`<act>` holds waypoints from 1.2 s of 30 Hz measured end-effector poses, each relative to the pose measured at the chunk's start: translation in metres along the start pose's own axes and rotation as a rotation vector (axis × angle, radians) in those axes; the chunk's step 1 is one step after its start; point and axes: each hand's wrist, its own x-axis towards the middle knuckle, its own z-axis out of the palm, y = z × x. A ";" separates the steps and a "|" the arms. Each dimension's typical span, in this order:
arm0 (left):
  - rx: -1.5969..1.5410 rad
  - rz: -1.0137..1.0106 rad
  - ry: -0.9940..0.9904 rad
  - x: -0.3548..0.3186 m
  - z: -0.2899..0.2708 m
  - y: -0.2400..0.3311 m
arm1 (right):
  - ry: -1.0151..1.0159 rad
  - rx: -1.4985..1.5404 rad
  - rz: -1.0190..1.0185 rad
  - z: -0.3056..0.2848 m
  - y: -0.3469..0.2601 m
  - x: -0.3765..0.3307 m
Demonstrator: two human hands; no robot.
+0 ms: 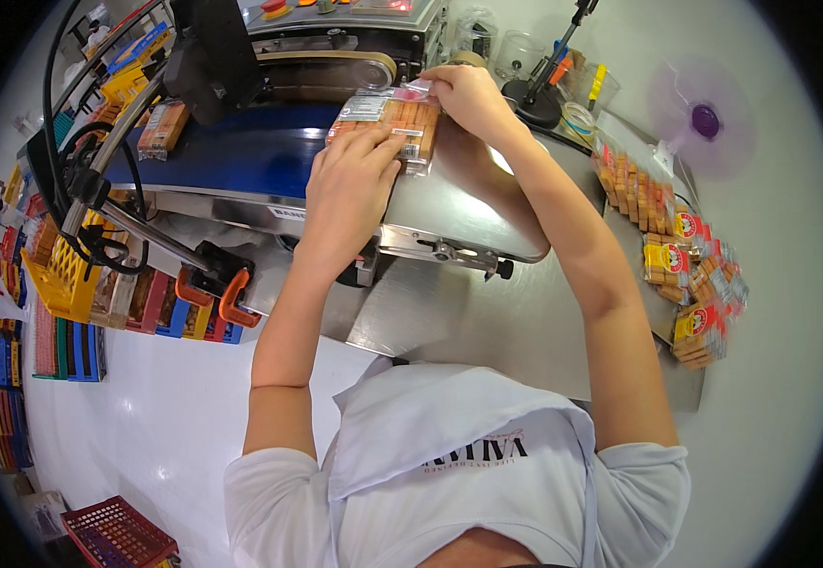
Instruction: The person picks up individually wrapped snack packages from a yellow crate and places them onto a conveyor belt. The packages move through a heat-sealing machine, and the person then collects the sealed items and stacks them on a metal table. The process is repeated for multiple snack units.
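A clear plastic packet of brown biscuit sticks [415, 117] lies at the right end of the blue conveyor belt [241, 156], partly over the metal end plate [473, 194]. My left hand [350, 185] rests on its near left part, fingers stretched out and lying flat. At the packet's far right corner, my right hand [468, 95] pinches the clear, pink-printed end of the film. A second packet [162, 130] sits farther left on the belt. Behind the held packet runs the sealing machine's beige band [336, 66] around a pulley.
Several biscuit packets [691, 265] lie on the steel table at the right. A black stand [533, 104], clear containers and tape are behind. A black pole-mounted device [205, 62] overhangs the belt. Crates [61, 275] stand left; a red basket [120, 532] is low left. A fan [704, 119] spins.
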 end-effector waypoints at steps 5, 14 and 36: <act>0.013 -0.044 0.017 -0.006 -0.003 -0.010 | -0.065 0.136 0.072 0.000 -0.005 0.000; -0.067 -0.054 -0.083 -0.008 -0.007 -0.043 | 0.014 0.401 -0.021 -0.032 -0.005 -0.042; -0.349 0.177 -0.230 0.009 0.001 0.059 | 0.510 -1.062 0.903 -0.214 0.110 -0.296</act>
